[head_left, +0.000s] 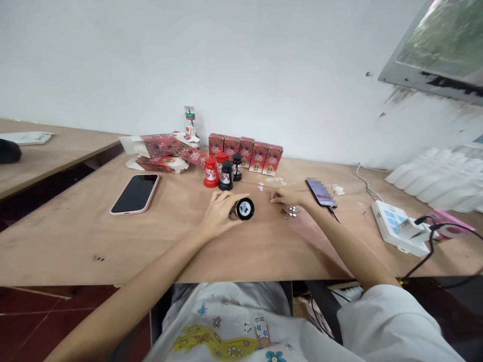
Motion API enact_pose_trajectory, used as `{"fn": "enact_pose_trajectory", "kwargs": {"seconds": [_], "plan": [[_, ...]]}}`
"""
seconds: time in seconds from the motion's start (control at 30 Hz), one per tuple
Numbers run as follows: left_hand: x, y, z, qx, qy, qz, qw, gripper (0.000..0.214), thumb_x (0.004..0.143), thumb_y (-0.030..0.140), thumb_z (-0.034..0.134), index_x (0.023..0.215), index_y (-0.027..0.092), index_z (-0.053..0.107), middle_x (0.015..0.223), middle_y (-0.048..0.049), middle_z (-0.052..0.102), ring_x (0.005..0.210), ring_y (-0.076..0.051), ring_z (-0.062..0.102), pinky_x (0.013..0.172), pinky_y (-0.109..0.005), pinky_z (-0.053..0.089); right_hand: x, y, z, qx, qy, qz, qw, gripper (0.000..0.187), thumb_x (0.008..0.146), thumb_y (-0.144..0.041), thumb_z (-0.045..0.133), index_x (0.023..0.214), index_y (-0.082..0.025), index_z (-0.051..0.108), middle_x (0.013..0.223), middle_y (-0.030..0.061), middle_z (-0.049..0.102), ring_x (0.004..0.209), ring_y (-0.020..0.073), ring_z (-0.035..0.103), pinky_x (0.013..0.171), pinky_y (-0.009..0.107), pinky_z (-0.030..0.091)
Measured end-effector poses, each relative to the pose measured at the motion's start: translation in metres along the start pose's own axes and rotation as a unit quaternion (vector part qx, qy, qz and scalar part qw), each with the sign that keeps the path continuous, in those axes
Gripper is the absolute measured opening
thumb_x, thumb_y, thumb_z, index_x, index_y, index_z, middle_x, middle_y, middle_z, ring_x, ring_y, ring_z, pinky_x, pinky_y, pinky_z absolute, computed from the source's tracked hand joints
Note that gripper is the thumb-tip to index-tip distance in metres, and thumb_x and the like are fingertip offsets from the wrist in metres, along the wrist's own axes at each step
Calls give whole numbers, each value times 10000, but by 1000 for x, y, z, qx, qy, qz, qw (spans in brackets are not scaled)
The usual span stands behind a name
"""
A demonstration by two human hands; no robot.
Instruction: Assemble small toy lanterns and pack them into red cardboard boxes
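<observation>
My left hand (219,213) is closed round a small black lantern (243,208) lying on its side on the wooden table (75,236), its round base facing me. My right hand (290,196) rests on the table to the right, fingers pinched together by a little pile of small silver button cells (290,211); what the fingertips hold is too small to make out. Behind the hands stand small red and black lanterns (221,172), and a row of red boxes (245,151) lines the wall.
A pink-cased phone (136,193) lies face up at the left. A second phone (320,192) on a cable lies right of my hand. A white power strip (396,227) with a plug sits at right. Opened red boxes (162,151) and a small bottle (189,120) stand at the back.
</observation>
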State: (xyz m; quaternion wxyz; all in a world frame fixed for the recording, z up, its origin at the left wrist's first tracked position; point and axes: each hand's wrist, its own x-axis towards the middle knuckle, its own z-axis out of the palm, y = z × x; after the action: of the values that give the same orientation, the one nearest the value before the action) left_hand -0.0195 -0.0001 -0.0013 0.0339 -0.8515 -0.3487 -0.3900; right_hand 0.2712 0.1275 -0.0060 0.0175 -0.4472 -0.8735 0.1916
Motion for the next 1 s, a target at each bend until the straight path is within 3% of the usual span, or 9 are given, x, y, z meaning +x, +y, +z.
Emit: {"fn": "enact_pose_trajectory", "kwargs": {"seconds": [0.17,0.27,0.33,0.4,0.47,0.53,0.77,0.9,1.0], "plan": [[0,0,-1,-3,3,6,1000,493,795,330,655,1253,203,525,1115,-71,672,978,-217,590,855,-351,354,3,-7,-3,-35,-45,5,998,343,827,-319,591,521,-171,541,519,-6,533,519,124,451,566,254,360],[1,1,-2,-4,5,5,1000,496,792,313,655,1258,203,525,1085,-63,677,957,-214,587,846,-348,354,-4,-22,-4,-40,-29,0,999,337,847,-354,577,566,-168,565,571,10,567,562,132,482,602,258,381],[1,2,-2,-5,0,-1,1000,506,792,315,652,1271,216,520,1101,-61,676,961,-217,585,847,-349,355,-12,-38,-2,-20,28,-12,999,278,871,-369,548,707,-158,624,689,25,624,636,140,529,637,258,402],[1,3,-3,-8,-4,-7,1000,516,794,317,648,1283,226,510,1147,-62,670,987,-222,585,858,-353,356,-23,-61,3,52,159,-40,985,254,872,-390,550,816,-162,649,785,29,654,702,143,562,664,264,425],[1,4,-3,-11,-6,-12,1000,525,793,318,648,1290,231,499,1190,-64,660,1014,-227,585,867,-357,357,-33,-86,9,160,310,-79,934,254,830,-421,615,780,-178,664,773,23,672,709,143,585,673,275,449],[2,4,-3,-15,-3,-15,1000,526,789,314,652,1284,230,494,1213,-64,653,1028,-229,587,870,-359,359,-40,-110,14,213,377,-120,893,233,794,-421,670,743,-193,676,738,15,686,694,141,604,688,285,474],[2,3,-1,-13,31,-13,999,508,767,285,678,1228,207,481,1185,-67,664,1001,-222,602,853,-351,366,-42,-154,26,72,409,-267,870,182,907,-278,553,817,-213,697,812,43,699,762,146,628,722,298,512],[2,2,0,-21,61,-29,997,508,762,267,675,1221,193,471,1168,-71,666,1023,-225,604,862,-347,370,-40,-158,30,-6,463,-284,840,177,908,-197,529,904,-198,706,837,71,677,794,164,603,733,310,509],[2,1,0,-26,75,-49,996,519,760,290,681,1222,191,466,1169,-74,663,1036,-230,606,880,-350,371,-41,-147,22,8,498,-243,832,201,914,-207,515,1000,-198,697,901,77,673,844,164,614,774,302,502]]}}
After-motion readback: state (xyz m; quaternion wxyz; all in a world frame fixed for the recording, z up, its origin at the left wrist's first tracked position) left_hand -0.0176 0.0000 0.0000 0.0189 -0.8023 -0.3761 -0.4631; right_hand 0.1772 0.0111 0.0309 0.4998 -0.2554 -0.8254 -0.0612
